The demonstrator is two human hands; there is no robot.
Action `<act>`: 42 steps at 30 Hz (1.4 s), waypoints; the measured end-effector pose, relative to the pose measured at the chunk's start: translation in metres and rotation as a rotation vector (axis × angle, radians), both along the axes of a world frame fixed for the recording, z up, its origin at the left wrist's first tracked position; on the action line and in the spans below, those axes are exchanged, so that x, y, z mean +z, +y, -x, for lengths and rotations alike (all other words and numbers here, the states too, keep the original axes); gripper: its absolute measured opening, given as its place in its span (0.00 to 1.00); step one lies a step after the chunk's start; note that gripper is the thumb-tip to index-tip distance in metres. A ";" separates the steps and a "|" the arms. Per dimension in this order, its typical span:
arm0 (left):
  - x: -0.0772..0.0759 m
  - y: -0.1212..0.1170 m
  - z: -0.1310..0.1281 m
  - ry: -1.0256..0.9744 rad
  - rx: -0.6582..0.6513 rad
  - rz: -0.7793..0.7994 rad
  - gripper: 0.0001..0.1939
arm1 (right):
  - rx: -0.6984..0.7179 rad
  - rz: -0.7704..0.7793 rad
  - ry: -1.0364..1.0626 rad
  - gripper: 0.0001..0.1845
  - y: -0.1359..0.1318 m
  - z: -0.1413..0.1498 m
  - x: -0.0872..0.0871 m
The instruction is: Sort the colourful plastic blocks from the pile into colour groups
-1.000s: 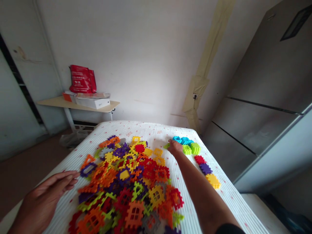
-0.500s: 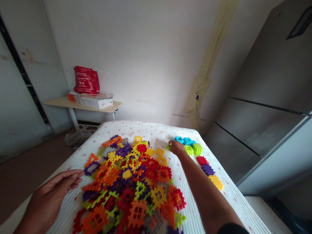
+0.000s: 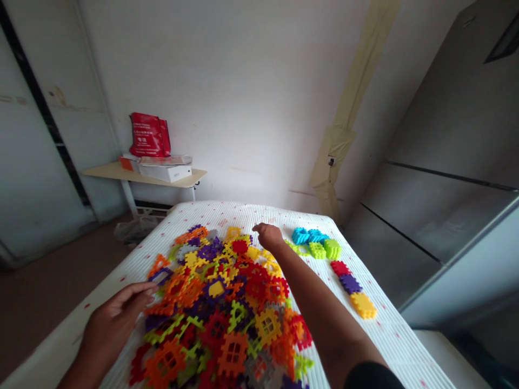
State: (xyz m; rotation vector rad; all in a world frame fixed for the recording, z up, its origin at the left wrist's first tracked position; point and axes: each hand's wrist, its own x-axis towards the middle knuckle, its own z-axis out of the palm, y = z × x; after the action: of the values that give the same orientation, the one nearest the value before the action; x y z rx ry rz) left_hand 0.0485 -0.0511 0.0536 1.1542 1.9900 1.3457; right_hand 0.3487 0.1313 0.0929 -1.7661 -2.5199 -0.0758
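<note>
Right hand [image 3: 269, 236] has swung from lime pieces [image 3: 317, 250] to the pile's one o'clock, grip unclear; left hand's [image 3: 117, 316] fingertips together.

smooth plastic pieces [image 3: 216, 289]; ribbed cover [image 3: 393, 340]

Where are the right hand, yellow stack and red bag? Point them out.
Right hand [image 3: 269, 236], head view: back of the hand.
Yellow stack [image 3: 362, 302], head view: top face.
Red bag [image 3: 147, 137], head view: middle of its front.

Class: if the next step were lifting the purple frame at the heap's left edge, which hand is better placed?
Probably the left hand: it is right beside the purple frame, whereas the right hand is near the heap's far right.
</note>
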 end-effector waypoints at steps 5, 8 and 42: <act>-0.011 0.000 0.001 0.159 -0.023 -0.013 0.18 | 0.083 0.049 -0.004 0.24 0.012 0.030 -0.021; -0.014 0.000 0.002 0.178 -0.045 -0.008 0.18 | 0.082 0.054 -0.013 0.22 0.014 0.036 -0.030; -0.012 -0.001 -0.005 0.103 -0.053 0.099 0.26 | -0.293 -0.098 0.321 0.12 -0.154 -0.116 -0.046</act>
State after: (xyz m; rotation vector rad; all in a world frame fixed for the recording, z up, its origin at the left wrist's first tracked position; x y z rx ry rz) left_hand 0.0535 -0.0517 0.0414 1.2440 2.0583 1.1697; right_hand 0.4652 -0.0228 0.0465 -1.9172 -1.9961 0.0644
